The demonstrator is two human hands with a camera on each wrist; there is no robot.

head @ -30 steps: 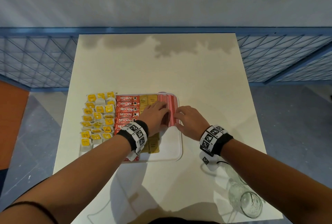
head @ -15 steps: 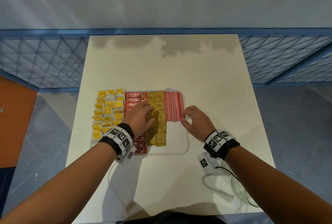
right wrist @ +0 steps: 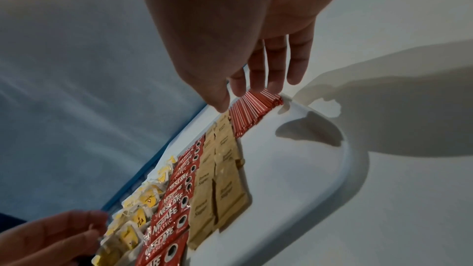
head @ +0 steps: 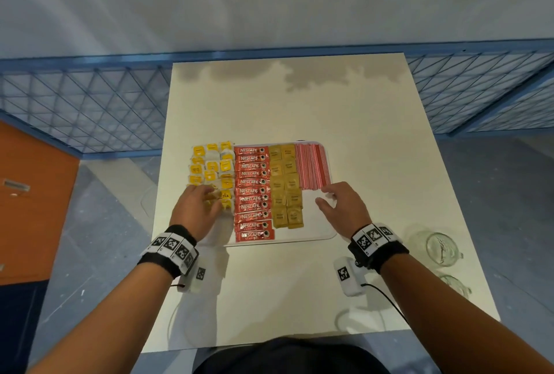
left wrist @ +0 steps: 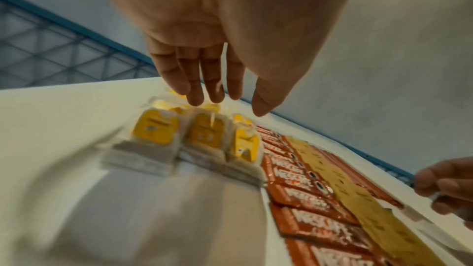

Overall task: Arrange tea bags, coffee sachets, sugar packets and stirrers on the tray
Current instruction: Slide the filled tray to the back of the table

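Tea bags (head: 213,170) fill the tray's (head: 317,231) left end in the head view, under the left hand's (head: 196,208) loosely spread fingers; coffee sachets (head: 253,193), sugar packets (head: 286,186) and stirrers (head: 311,167) lie rightward, the right hand (head: 341,208) relaxed just below the stirrers. Left wrist view: straight fingers (left wrist: 194,80) hover above the tea bags (left wrist: 199,139), gripping nothing. Right wrist view: extended fingers (right wrist: 276,68) hang over the stirrers (right wrist: 256,108), holding nothing.
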